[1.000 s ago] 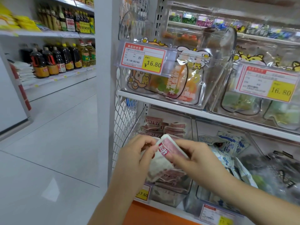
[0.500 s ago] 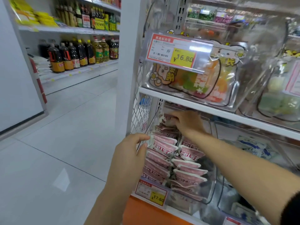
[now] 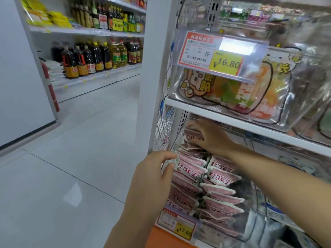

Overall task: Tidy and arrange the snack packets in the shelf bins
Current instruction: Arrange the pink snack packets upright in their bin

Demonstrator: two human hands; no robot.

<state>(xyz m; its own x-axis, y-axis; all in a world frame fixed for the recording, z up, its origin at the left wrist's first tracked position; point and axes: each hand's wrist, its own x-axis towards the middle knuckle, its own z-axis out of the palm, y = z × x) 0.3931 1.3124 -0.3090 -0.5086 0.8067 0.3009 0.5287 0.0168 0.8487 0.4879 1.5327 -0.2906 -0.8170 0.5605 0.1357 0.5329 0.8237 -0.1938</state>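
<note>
Snack packets [image 3: 213, 185], pink and white with red lettering, fill a clear shelf bin [image 3: 238, 231] at the lower centre of the frame, stacked in two rows that overlap like tiles from the back of the bin down to its front. Going left to right: at the upper left of the frame stand shelves of dark sauce and yellow oil bottles [image 3: 100, 56] above a pale tiled floor [image 3: 68, 158]. At the lower centre, the left hand [image 3: 154, 178] rises beside the left edge of the bin, fingers loosely curled and slightly spread, its fingertips touching the left ends of the upper packets in the left row; it grips nothing that can be seen. Below it, on the bin's front, a price tag [image 3: 176, 224] reads 17.60. Right of centre, the right hand [image 3: 209, 136] reaches under the white shelf board [image 3: 250, 122] to the back of the bin, palm down, fingers bent over the topmost packets there and pressing on them; whether it pinches one cannot be told. Above the board, at the upper right, a second clear bin [image 3: 268, 104] holds colourful bags behind a tag [image 3: 211, 52] marked 16.80.
</note>
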